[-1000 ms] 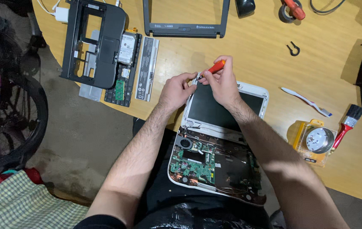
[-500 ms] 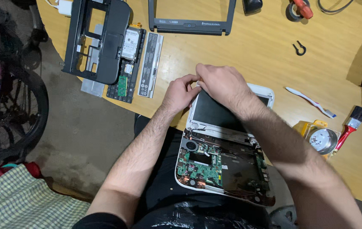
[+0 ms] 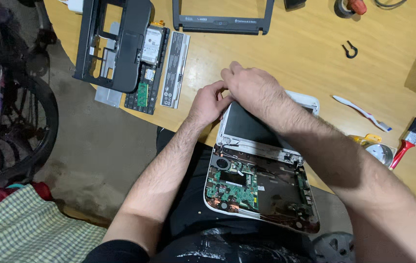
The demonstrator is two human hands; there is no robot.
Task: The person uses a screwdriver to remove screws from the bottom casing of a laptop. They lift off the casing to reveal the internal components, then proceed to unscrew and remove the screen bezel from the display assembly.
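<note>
A small white laptop lies opened up, its base with the bare green circuit board [image 3: 232, 187] on my lap and its dark screen lid [image 3: 247, 127] resting on the wooden table's edge. Both hands meet at the lid's top left corner. My left hand [image 3: 208, 104] pinches that corner from the left. My right hand [image 3: 254, 90] lies palm down over it with fingers curled; what is under it is hidden. No screwdriver shows.
On the table [image 3: 305, 63] lie a black chassis shell [image 3: 120, 44], a hard drive [image 3: 152, 44], a grey strip [image 3: 175, 68], a black screen bezel [image 3: 222, 22], a black clip [image 3: 349, 49], a toothbrush [image 3: 361, 113], a red-handled paintbrush [image 3: 410, 136] and a round tin [image 3: 381, 152]. A bicycle wheel [image 3: 18, 122] stands left.
A red-handled screwdriver stood up from my right hand a second ago; it is now out of sight as that hand turned palm down over the lid corner. My left hand stayed there.
</note>
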